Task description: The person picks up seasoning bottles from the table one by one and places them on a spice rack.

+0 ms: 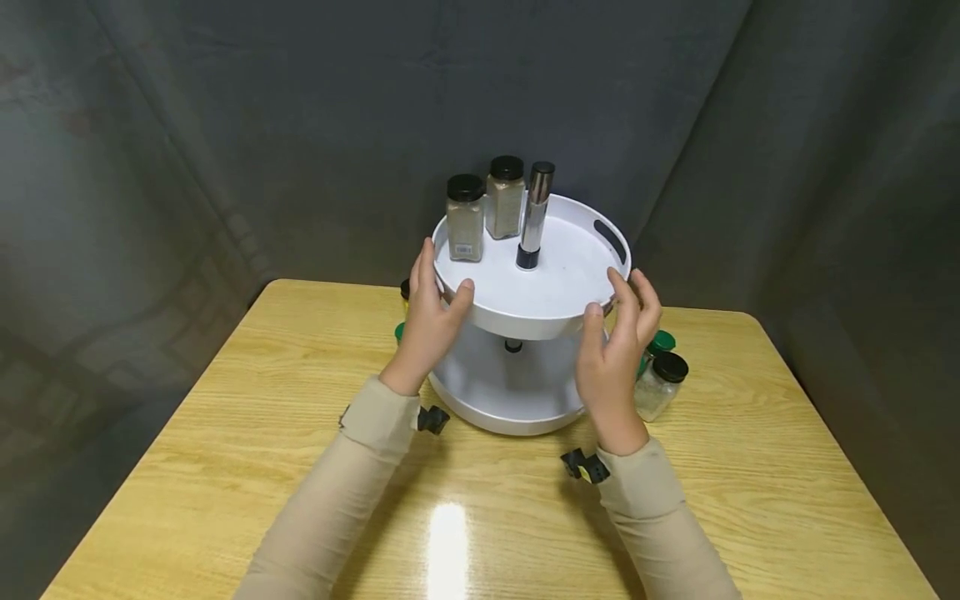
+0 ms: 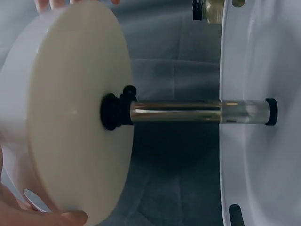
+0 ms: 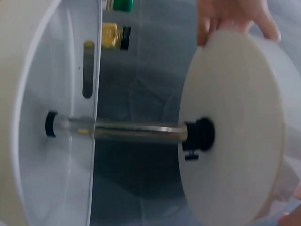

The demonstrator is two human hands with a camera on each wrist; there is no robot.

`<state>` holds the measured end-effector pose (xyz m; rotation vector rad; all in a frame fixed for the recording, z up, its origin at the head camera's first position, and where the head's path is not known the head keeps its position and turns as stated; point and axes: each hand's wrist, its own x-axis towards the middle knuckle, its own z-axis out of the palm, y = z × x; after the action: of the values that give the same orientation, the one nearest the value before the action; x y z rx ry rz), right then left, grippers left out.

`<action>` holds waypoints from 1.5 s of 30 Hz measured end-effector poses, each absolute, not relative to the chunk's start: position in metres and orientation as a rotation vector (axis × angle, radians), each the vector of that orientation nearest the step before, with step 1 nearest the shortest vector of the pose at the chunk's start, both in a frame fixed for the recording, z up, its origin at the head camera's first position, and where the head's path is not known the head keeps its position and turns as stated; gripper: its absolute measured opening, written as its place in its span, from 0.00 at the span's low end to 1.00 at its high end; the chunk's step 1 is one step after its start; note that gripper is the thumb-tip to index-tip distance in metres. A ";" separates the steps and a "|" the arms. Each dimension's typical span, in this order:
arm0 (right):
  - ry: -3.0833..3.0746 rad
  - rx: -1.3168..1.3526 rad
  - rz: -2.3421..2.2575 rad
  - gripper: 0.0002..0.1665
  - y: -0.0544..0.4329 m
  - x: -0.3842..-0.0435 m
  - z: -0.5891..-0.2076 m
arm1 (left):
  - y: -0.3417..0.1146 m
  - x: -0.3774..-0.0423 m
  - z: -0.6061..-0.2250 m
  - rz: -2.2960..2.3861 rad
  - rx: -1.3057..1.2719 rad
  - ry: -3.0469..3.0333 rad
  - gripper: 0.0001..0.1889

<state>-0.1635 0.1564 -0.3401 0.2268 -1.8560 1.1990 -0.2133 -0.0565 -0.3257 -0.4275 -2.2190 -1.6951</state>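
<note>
A white two-tier round tray stand has an upper tray [image 1: 555, 292] and a lower tray [image 1: 495, 408], joined by a metal pole [image 2: 178, 112]. My left hand [image 1: 431, 325] is at the upper tray's left side, its fingers extended along the rim and its thumb near the front edge. At the right side my right hand [image 1: 618, 354] has its fingers spread and slightly bent close to the rim. Firm contact is hard to tell for either hand. Two black-capped spice jars, one nearer [image 1: 466, 221] and one behind [image 1: 506, 200], stand upright on the upper tray, left of the central post [image 1: 534, 217].
The stand is on a wooden table [image 1: 300, 400]. Right of it are a black-capped jar [image 1: 658, 387] and a green-capped one [image 1: 662, 342]. More jars, including a yellow one [image 3: 110, 36], are partly hidden at the left. Dark grey cloth [image 1: 337, 150] hangs behind.
</note>
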 end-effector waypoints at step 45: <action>-2.039 0.150 1.587 0.30 0.197 -0.201 -0.320 | -0.087 -0.273 -0.316 -1.900 -0.479 -2.174 0.25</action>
<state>-0.2006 0.1971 -0.3195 0.1496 -2.0388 1.5875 -0.2734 -0.0869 -0.3156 -0.4788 -2.1740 -1.9002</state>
